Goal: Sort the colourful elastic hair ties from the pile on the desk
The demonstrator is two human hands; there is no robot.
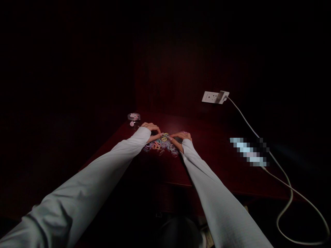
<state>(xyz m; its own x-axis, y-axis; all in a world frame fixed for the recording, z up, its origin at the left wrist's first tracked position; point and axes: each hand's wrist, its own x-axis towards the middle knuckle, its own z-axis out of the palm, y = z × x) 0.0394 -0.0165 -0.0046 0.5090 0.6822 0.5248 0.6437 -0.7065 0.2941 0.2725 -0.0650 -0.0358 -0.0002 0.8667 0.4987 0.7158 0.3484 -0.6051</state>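
Note:
A loose pile of small, many-coloured hair ties (157,146) lies on the dark red table. Over its left side is my left hand (152,129), thumb and forefinger pinched together at a yellow hair tie (165,134). From the right, my right hand (183,137) reaches in with its thumb and forefinger closed at the same yellow loops. The fingertips of both hands are a short gap apart. Exactly how the bands sit between the fingers is too small to make out.
A clear round container (133,116) with pink pieces stands behind my left hand. On the right lies a blurred-out bright device (248,152). A white cable (243,115) runs from a charger in the wall socket (210,97) and loops past the table's right edge.

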